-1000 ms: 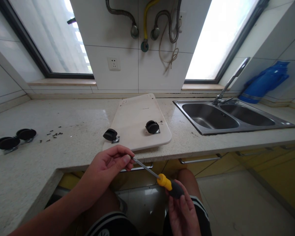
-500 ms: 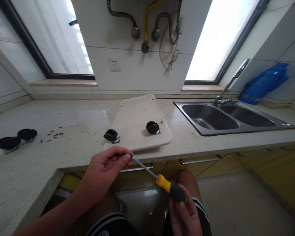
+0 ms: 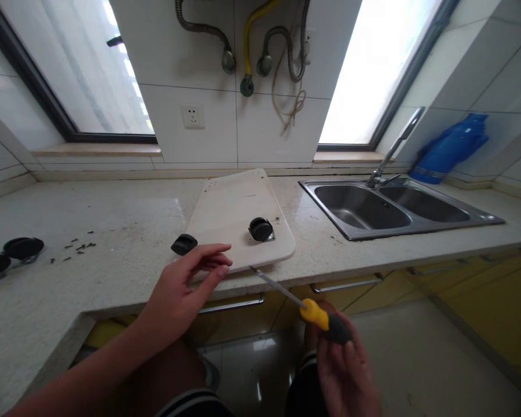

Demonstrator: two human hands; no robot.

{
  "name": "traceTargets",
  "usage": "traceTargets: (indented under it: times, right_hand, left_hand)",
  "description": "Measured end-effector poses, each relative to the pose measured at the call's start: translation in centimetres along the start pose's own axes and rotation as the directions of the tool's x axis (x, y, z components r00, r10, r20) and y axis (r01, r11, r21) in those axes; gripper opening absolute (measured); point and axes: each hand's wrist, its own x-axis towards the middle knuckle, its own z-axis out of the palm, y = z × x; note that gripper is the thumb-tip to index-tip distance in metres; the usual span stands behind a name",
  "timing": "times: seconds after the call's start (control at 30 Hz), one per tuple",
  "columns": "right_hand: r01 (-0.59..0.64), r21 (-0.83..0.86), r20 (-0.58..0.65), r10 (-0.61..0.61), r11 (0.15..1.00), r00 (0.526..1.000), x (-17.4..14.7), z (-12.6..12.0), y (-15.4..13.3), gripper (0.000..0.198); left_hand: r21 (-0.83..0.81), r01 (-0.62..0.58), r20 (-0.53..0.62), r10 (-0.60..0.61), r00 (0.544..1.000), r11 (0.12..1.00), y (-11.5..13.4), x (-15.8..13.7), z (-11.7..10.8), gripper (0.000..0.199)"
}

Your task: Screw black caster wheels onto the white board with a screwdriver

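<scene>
A screwdriver (image 3: 313, 314) with a yellow and dark grey handle is in my right hand (image 3: 349, 368), its metal shaft pointing up and left. The tip lies near the front edge of a pale board (image 3: 228, 214), apart from my left hand (image 3: 195, 278). My left hand hovers at that edge, thumb and forefinger apart, nothing visible between them. On the board stand two black caster wheels: the right caster (image 3: 261, 229) shows its metal plate, while the left caster (image 3: 184, 244) is partly behind my left hand.
Two more casters (image 3: 24, 248) lie at the counter's far left, beside several small dark screws (image 3: 81, 247). A steel double sink (image 3: 360, 208) with a tap is on the right, a blue vessel (image 3: 451, 147) behind it. Drawer handles (image 3: 232, 304) line the counter front.
The screwdriver has moved right and slightly down with my right hand, its tip leaving my left fingers. My left thumb and forefinger have parted. The view has shifted right.
</scene>
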Motion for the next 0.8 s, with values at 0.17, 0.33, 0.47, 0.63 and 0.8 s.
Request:
traceTargets:
  times: [0.17,0.33,0.47,0.63,0.8]
  right_hand:
    - [0.511,-0.092,0.048,-0.509,0.855,0.860,2.8,7.0,-10.1,0.056]
    - [0.812,-0.212,0.230,-0.779,0.544,0.583,4.7,13.4,-18.8,0.044]
    - [0.924,-0.304,0.614,-0.695,0.231,0.376,5.7,17.6,-22.0,0.030]
    - [0.930,-0.366,0.831,-0.457,-0.021,0.317,7.0,21.9,-22.4,0.024]
    - [0.920,-0.385,0.866,-0.372,-0.072,0.334,7.5,24.5,-21.7,0.027]
  left_hand:
    - [0.331,-0.478,0.145,0.457,0.878,0.813,-2.4,3.5,2.0,0.033]
    - [0.404,-0.572,0.221,0.531,0.818,0.714,-4.7,4.0,4.0,0.045]
    - [0.415,-0.566,0.231,0.520,0.823,0.712,-5.2,3.7,4.2,0.045]
    - [0.409,-0.556,0.224,0.512,0.830,0.723,-5.2,3.8,4.2,0.039]
    - [0.392,-0.553,0.226,0.506,0.833,0.735,-5.2,3.7,4.3,0.037]
